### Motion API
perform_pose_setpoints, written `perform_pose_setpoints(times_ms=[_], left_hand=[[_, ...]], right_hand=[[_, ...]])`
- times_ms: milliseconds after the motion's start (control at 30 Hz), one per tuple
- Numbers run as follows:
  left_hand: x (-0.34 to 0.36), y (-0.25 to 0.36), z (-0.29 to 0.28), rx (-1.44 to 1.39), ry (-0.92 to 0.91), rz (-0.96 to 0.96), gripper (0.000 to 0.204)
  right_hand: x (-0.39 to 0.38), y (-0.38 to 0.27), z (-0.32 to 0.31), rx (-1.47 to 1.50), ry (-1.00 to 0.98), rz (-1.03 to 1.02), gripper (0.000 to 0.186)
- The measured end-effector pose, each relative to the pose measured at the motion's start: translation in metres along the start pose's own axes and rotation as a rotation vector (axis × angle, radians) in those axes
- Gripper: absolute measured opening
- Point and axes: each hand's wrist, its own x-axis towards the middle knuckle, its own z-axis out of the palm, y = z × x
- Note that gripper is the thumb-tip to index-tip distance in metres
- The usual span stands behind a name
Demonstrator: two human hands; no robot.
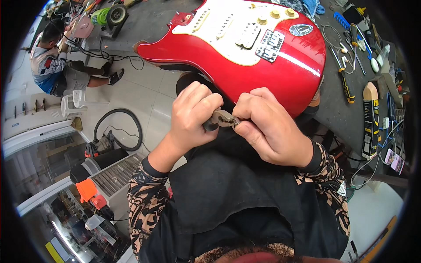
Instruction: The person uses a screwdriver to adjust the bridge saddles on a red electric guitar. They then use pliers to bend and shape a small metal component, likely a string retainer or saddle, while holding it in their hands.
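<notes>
My left hand [193, 113] is closed around the dark handles of metal pliers [223, 117], held over my dark apron [228, 184]. My right hand [267, 127] is closed at the plier jaws, thumb and forefinger pinching a small metal piece [237, 121] that is too small to make out clearly. Just beyond both hands lies a glossy red electric guitar body [289, 79] with a white pickguard, three pickups, cream knobs and a metal bridge.
A dark workbench [337, 114] holds screwdrivers [348, 92], cables and a long yellow-black box [370, 118]. Upper left, another person [50, 70] sits working beside white stools [79, 103] and a green grinder [101, 16]. A vacuum hose [137, 131] and metal drawer unit [116, 175] are at left.
</notes>
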Motion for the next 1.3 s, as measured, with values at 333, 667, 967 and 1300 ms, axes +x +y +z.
perform_pose_setpoints(times_ms=[333, 667, 967, 1300], left_hand=[[-0.011, 0.003, 0.007, -0.019, -0.013, -0.045, 0.039], [-0.007, -0.017, -0.007, 0.068, -0.028, 0.119, 0.043], [-0.013, -0.011, 0.017, -0.045, 0.103, 0.046, 0.052], [-0.023, 0.003, 0.024, -0.179, 0.104, -0.068, 0.045]], right_hand=[[-0.004, 0.001, 0.006, 0.204, -0.006, 0.144, 0.016], [-0.001, -0.013, -0.003, 0.694, -0.159, 0.450, 0.024], [0.004, -0.004, 0.000, 0.066, -0.008, 0.063, 0.016], [0.004, 0.003, 0.010, -0.303, 0.088, -0.127, 0.024]])
